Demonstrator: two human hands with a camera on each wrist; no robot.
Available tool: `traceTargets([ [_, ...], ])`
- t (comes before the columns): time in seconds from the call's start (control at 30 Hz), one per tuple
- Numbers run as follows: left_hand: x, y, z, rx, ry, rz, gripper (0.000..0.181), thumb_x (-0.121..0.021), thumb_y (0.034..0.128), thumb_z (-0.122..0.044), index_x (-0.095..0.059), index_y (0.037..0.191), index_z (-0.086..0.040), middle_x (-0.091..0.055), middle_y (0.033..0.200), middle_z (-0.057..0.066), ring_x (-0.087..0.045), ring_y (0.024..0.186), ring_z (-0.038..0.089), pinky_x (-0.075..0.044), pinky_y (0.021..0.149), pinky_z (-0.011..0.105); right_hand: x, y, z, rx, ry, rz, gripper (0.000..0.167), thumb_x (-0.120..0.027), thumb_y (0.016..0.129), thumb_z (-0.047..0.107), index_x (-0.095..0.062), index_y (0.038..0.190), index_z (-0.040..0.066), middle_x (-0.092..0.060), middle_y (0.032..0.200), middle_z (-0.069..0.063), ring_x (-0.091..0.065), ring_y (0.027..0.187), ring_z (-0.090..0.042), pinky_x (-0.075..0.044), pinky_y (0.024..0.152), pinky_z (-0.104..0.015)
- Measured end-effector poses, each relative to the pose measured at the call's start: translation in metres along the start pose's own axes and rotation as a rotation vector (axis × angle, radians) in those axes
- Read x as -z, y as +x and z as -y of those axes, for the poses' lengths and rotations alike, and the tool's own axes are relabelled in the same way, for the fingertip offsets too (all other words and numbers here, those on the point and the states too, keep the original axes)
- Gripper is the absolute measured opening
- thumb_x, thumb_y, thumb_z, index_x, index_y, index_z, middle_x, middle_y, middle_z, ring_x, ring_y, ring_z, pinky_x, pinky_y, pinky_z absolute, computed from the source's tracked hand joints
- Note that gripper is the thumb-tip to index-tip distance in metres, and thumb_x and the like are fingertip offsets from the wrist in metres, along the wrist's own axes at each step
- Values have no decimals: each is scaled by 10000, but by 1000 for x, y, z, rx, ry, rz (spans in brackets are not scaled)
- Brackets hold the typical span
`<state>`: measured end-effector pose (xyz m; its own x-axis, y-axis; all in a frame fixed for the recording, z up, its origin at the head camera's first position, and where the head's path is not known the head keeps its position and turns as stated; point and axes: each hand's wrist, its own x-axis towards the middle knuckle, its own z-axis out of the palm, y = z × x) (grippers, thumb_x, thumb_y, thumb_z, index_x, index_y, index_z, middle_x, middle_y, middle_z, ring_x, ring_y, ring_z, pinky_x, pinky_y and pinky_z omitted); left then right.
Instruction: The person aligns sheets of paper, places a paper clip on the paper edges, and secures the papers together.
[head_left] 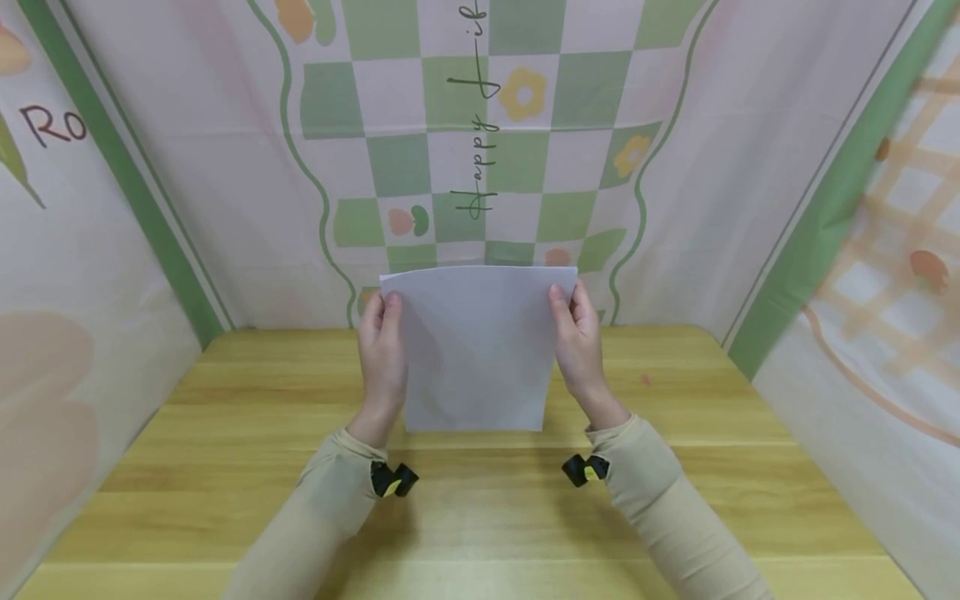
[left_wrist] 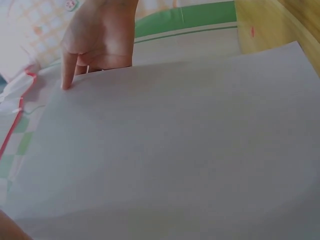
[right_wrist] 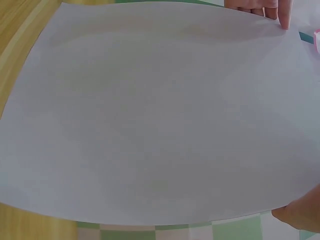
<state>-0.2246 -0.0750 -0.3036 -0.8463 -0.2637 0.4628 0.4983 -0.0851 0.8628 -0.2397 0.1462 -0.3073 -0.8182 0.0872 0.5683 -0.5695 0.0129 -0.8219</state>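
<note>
Some white paper (head_left: pixel 476 358) hangs between our two hands over the worktop (head_left: pixel 480 517); we cannot tell whether its lower edge touches. Our left hand (head_left: pixel 382 358) pinches it near the upper left corner, thumb on the near face. Our right hand (head_left: pixel 581 346) pinches near the upper right corner likewise. Behind the paper we see checked cloth (head_left: pixel 517 158).
</note>
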Motion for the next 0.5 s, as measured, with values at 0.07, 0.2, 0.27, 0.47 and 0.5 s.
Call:
traceTargets([
  [0.07, 0, 1, -2, -8, 10, -5, 267, -360, 1025, -203, -531, 1085, -6, -534, 963, 22, -471, 899, 143, -346, 804, 274, -1, 1, 1, 6, -3, 1, 320, -405, 1022, 240, -454, 1267, 41, -519, 1093, 34, -481, 1046, -131, -387, 914, -226],
  [0.2, -1, 2, -6, -1, 19, -5, 290, -364, 1030, -273, -522, 1063, -33, -512, 929, 3, -452, 866, 139, -332, 763, 271, -2, 3, 4, 12, 2, -2, 239, -405, 1022, 244, -472, 1170, 69, -504, 1029, 18, -468, 977, -143, -382, 857, -237],
  [0.27, -2, 4, -7, -1, 18, -3, 315, -365, 1029, -315, -521, 1056, -43, -513, 935, 0, -463, 883, 136, -349, 782, 274, -3, 4, 5, 11, 2, -4, 218, -402, 1023, 243, -472, 1151, 81, -496, 1018, 22, -460, 973, -137, -377, 853, -234],
  [0.47, -4, 8, -10, -9, 21, -20, 348, -387, 1011, -392, -461, 860, -87, -373, 791, 2, -377, 770, 125, -306, 709, 256, -3, 6, 7, 11, -6, -21, 234, -392, 1026, 239, -472, 1154, 61, -476, 1003, 32, -436, 962, -120, -366, 845, -229],
  [0.5, -4, 9, -10, -11, 22, -25, 352, -391, 1009, -395, -445, 830, -97, -353, 771, 0, -361, 747, 124, -295, 692, 252, -4, 6, 7, 14, -6, -24, 234, -392, 1026, 238, -472, 1147, 55, -473, 997, 31, -432, 957, -121, -363, 842, -230],
])
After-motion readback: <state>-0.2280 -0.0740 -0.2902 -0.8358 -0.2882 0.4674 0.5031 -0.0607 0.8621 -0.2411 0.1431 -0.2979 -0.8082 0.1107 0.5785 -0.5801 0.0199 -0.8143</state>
